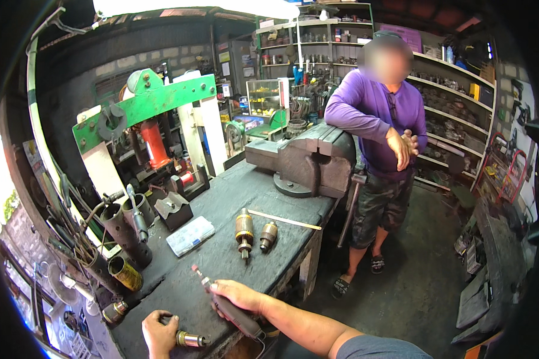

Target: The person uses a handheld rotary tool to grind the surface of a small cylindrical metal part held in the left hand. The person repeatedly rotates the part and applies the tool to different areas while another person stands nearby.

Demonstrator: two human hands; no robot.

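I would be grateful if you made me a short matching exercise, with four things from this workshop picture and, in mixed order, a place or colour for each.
Things:
1. rotary tool
2. bench vise
3. flat plastic case
4. crossbeam of the press

Places and colours:
A. green
B. on the workbench, close to the person in purple
C. in the right hand
D. pale and see-through, lying on the workbench

Right pairs: 1-C, 2-B, 3-D, 4-A
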